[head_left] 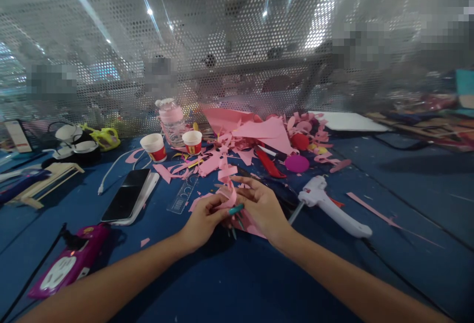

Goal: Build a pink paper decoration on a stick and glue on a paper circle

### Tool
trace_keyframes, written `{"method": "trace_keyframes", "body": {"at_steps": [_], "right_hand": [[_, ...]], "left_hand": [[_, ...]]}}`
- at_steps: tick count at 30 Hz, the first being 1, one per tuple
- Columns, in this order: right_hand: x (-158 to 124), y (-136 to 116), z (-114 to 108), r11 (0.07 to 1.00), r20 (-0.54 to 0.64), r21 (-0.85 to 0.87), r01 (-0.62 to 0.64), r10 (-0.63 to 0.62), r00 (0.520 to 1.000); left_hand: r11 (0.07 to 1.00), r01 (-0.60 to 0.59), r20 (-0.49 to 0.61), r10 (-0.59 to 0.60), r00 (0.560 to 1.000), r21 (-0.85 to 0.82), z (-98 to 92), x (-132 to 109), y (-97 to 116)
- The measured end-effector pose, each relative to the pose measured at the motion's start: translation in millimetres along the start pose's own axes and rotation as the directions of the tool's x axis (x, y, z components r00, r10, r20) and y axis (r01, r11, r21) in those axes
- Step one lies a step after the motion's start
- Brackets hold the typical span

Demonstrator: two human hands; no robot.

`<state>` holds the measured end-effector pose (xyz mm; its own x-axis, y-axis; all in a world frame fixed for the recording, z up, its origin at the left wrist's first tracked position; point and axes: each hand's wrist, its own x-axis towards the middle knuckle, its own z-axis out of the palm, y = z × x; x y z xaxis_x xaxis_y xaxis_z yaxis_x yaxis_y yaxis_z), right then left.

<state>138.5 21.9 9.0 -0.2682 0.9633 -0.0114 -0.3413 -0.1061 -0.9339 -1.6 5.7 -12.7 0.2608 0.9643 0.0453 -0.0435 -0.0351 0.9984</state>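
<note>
Forearms (122, 276) foremost; left hand (203, 218), right hand (265, 209) pinching pink strip (232, 195); cup (192, 144) print illegible.

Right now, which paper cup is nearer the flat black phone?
The left cup, just beyond the phone's far end; the right cup stands farther from it, over to the right.

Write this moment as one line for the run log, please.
left hand: pinching pink paper strip | right hand: at same strip | glue gun: table, right side | phone: table, left side
</note>
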Motion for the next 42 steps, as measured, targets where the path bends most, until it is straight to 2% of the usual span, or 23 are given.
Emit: {"method": "trace_keyframes", "body": {"at_steps": [3, 5, 10, 14, 17, 21, 24, 27, 29, 33, 37, 42], "right_hand": [[3.2, -3.1, -6.5, 0.958, -0.027, -0.220, 0.182, -0.192, 0.981], [5.7, -4.5, -10.9, 0.912, -0.041, -0.337, 0.232, -0.260, 0.965], [7.2, -4.4, -14.8, 0.890, -0.060, -0.416, 0.189, -0.234, 0.970], [3.5, -6.9, -13.3, 0.830, -0.061, -0.511, 0.224, -0.295, 0.953], [2.4, -8.3, -12.2, 0.803, -0.056, -0.548, 0.234, -0.314, 0.948], [3.6, -4.3, -12.3, 0.810, -0.051, -0.530, 0.250, -0.324, 0.945], [3.6, -1.9, -11.8, 0.895, -0.045, -0.423, 0.144, -0.180, 0.983], [2.0, -4.8, -7.9, 0.946, 0.067, -0.293, 0.141, -0.127, 0.990], [0.3, -8.5, -4.2, 0.947, 0.093, -0.256, 0.193, -0.175, 0.980], [-2.3, -13.0, -0.6, 0.936, 0.029, -0.223, 0.274, -0.274, 0.961], [-2.5, -11.9, -2.8, 0.916, 0.028, -0.180, 0.357, -0.359, 0.933], [-3.9, -9.6, -2.4, 0.855, 0.020, -0.264, 0.446, -0.457, 0.889]], "left_hand": [[1.000, -0.009, -0.007, 0.009, 1.000, -0.014, 0.4, -0.8, 2.7], [1.000, -0.007, -0.023, 0.007, 1.000, -0.025, 0.4, -1.2, 3.8], [0.997, 0.001, -0.081, -0.007, 0.997, -0.071, -0.7, -0.7, 3.8], [0.994, -0.031, -0.183, 0.011, 0.983, -0.108, -2.4, 0.5, 3.5], [0.987, -0.068, -0.197, 0.037, 0.980, -0.149, -3.9, 0.9, 2.9], [0.983, -0.063, -0.154, 0.036, 0.987, -0.173, -4.0, 0.2, 2.0], [0.984, -0.056, -0.122, 0.035, 0.992, -0.171, -2.9, -0.2, 1.8], [0.986, -0.059, -0.086, 0.046, 0.995, -0.157, -2.2, -0.5, 1.9], [0.987, -0.063, -0.070, 0.053, 0.996, -0.148, -2.0, -1.2, 2.3], [0.989, -0.062, -0.057, 0.055, 0.997, -0.131, -1.4, -3.6, 4.0], [0.993, -0.037, -0.053, 0.031, 0.998, -0.112, -0.2, -4.5, 5.5], [0.996, -0.032, -0.073, 0.025, 0.997, -0.088, 0.1, -2.6, 6.2]]}}
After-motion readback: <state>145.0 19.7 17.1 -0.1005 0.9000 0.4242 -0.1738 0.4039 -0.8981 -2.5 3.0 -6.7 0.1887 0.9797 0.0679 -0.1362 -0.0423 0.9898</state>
